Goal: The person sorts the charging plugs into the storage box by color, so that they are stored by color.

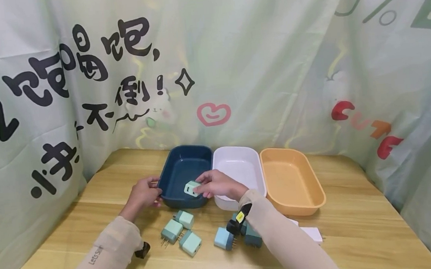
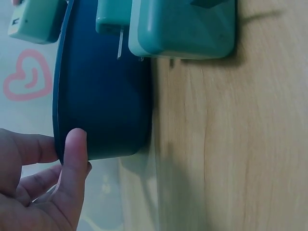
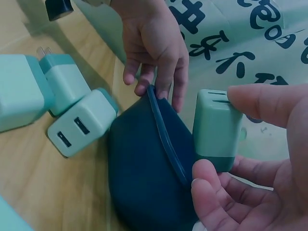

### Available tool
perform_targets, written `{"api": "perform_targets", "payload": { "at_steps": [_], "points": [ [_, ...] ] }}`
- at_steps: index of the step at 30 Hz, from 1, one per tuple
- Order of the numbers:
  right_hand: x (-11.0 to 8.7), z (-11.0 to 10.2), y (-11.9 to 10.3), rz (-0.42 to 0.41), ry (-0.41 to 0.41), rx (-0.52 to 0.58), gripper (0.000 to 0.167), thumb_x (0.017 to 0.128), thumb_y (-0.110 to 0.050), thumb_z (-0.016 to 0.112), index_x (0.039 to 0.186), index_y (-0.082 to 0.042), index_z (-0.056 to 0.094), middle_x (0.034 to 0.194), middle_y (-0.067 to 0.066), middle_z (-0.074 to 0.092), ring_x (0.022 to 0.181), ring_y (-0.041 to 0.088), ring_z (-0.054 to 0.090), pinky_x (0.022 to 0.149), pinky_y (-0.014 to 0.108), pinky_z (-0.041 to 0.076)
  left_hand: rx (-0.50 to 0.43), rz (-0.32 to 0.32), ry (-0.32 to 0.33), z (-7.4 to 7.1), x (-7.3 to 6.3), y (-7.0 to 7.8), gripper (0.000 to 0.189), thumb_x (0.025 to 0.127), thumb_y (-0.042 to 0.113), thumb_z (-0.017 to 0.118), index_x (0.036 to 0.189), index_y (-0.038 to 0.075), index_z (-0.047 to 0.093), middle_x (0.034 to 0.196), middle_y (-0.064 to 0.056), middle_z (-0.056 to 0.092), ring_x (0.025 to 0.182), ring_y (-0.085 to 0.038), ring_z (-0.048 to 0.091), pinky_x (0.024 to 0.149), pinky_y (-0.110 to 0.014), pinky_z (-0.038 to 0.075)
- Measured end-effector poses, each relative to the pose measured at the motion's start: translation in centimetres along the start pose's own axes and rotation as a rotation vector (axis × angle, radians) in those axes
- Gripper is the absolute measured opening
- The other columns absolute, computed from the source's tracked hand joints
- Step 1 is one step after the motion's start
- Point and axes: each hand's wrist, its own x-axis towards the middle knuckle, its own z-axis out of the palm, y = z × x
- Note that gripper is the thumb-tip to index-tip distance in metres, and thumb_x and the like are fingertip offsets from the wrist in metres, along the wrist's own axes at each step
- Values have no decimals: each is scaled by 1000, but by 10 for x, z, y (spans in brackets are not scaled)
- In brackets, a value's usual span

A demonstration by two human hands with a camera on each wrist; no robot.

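Note:
My left hand (image 1: 146, 193) pinches the left rim of a dark blue bin (image 1: 185, 203), thumb on the outer wall in the left wrist view. Between the thumb and fingers of my right hand (image 1: 220, 183) is a mint-green USB charger (image 3: 217, 127) with a darker green end. In the head view this charger is held over the front right part of the dark blue bin. Several more mint-green chargers (image 1: 171, 230) lie on the table in front of the bin, some with metal prongs showing.
A white bin (image 1: 238, 167) and a yellow-orange bin (image 1: 290, 179) stand in a row right of the blue one. Nearer lie a light blue charger (image 1: 223, 238), a dark teal charger (image 1: 253, 237) and a white charger (image 1: 312, 234), partly behind my right arm. Printed curtains (image 1: 257, 83) surround the wooden table.

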Motion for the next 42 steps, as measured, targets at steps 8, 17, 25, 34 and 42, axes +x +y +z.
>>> {"api": "perform_targets", "payload": {
  "at_steps": [8, 17, 25, 34, 42],
  "points": [
    [14, -4, 1, 22, 8, 15, 46, 86, -23, 74, 121, 3, 59, 96, 10, 63, 75, 20, 62, 69, 28, 56, -3, -4, 1, 0, 2, -1, 50, 93, -5, 54, 142, 1, 43, 128, -26, 50, 68, -23, 63, 58, -36, 58],
    [31, -5, 0, 52, 40, 31, 46, 86, -23, 74, 121, 3, 59, 97, 10, 65, 77, 19, 64, 72, 30, 57, -6, -6, 1, 0, 3, -3, 50, 93, -5, 54, 142, 1, 43, 128, -26, 50, 68, -23, 63, 58, -37, 58],
    [49, -1, 5, 24, 77, 6, 43, 81, -18, 79, 116, 3, 63, 92, 9, 64, 72, 16, 65, 73, 27, 56, -8, 0, 1, 0, 4, -3, 49, 94, -4, 55, 141, 0, 44, 127, -27, 51, 69, -23, 63, 57, -36, 58],
    [57, 2, 8, -55, 126, -208, 48, 77, -26, 83, 115, -4, 64, 93, 3, 63, 83, 16, 61, 76, 28, 52, -10, -12, -2, 0, 2, -2, 48, 94, -4, 54, 141, 1, 44, 127, -27, 51, 68, -22, 63, 59, -37, 59],
    [65, 6, 9, -125, 184, -349, 49, 76, -22, 84, 117, -3, 63, 100, 6, 64, 75, 12, 62, 73, 25, 52, -19, -9, 0, -2, 3, -2, 49, 93, -4, 55, 141, 1, 44, 127, -26, 51, 69, -24, 64, 58, -37, 59]
  ]
}}
